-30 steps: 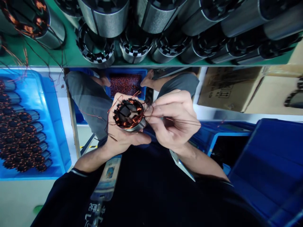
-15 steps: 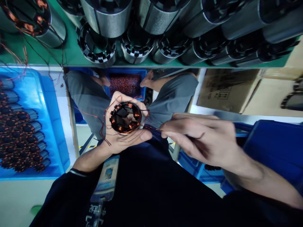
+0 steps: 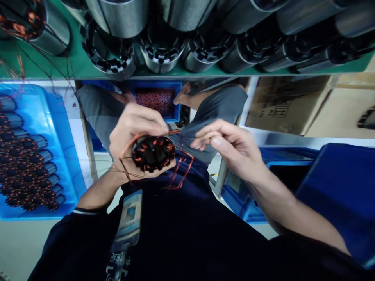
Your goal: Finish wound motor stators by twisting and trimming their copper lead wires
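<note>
My left hand is closed around a motor stator, a dark slotted ring with copper windings showing on its end. A short copper-coloured wire end sticks out beside the left fingertips. Loose copper leads hang from the stator's right side in front of the dark shirt, blurred. More thin leads trail at its left. My right hand is just right of the stator, fingers loosely curled and partly stretched towards it. Its fingertips are smeared, and no wire shows clearly in them.
A green bench across the top carries several metal stator cores and a wound one at left. Wound stators fill a blue tray. A blue bin stands between the feet. Cardboard boxes and blue crates are at right.
The stator has been tilted in my left hand, which now grips from above. My right hand has moved up and inward from its pinch on the leads, which now hang in loops.
</note>
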The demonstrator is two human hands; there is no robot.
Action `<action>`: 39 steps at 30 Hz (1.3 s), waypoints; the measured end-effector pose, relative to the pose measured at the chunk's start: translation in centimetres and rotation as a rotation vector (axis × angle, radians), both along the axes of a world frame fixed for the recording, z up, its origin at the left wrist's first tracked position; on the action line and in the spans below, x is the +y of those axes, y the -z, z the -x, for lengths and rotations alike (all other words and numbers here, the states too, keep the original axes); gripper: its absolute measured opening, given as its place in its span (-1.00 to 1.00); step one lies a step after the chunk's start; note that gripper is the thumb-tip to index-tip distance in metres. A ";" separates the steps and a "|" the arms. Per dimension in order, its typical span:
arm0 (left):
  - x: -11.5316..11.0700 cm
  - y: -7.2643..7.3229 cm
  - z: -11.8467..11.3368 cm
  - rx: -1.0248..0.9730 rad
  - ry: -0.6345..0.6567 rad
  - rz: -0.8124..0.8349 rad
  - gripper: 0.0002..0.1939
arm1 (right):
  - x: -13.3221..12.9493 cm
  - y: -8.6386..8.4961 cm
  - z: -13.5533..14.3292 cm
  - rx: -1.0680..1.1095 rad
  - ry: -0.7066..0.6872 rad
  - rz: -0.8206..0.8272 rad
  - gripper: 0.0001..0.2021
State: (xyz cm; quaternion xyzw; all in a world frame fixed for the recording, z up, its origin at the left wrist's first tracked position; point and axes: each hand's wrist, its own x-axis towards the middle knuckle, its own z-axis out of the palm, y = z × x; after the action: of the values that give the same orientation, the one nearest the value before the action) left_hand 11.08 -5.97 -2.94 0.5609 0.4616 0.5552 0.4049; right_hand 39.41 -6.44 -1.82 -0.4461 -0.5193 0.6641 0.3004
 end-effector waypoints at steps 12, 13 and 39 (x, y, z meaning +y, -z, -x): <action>-1.9 -0.3 1.1 -0.115 0.292 0.049 0.06 | 0.9 -3.2 2.4 0.345 -0.092 0.386 -0.55; -2.1 -0.5 0.5 -0.272 0.298 0.249 -0.02 | 0.4 -2.9 2.6 0.354 -0.070 0.393 -0.56; -5.4 1.2 -2.5 -0.443 0.188 0.478 -0.41 | -5.0 2.8 1.7 -0.113 -0.302 -0.188 -0.76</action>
State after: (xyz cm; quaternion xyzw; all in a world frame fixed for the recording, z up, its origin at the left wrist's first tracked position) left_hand 13.54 -11.37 -4.13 0.3560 0.4256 0.5000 0.6649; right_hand 37.70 -11.47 -4.58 -0.3698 -0.6562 0.6240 0.2079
